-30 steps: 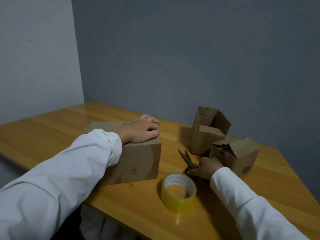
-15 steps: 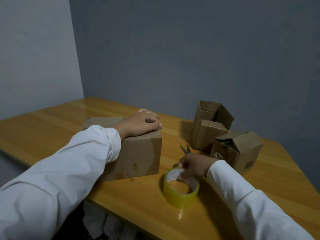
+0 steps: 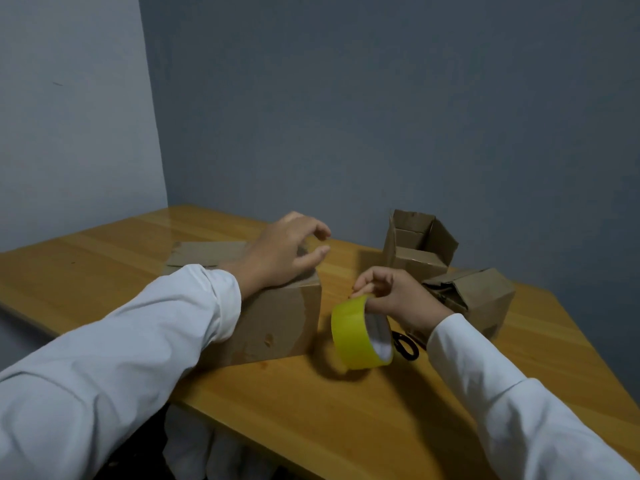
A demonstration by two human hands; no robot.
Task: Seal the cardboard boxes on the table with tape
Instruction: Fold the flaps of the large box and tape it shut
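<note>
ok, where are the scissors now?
Head view: the scissors lie on the table, right of the tape roll, under the right hand.

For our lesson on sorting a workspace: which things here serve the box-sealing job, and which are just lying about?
Part of the job:
- yellow tape roll, held up in the right hand
- large closed box under the left hand
- open small box
- crumpled small box
- scissors, probably for cutting tape

Just there:
- wooden table
- grey wall
</note>
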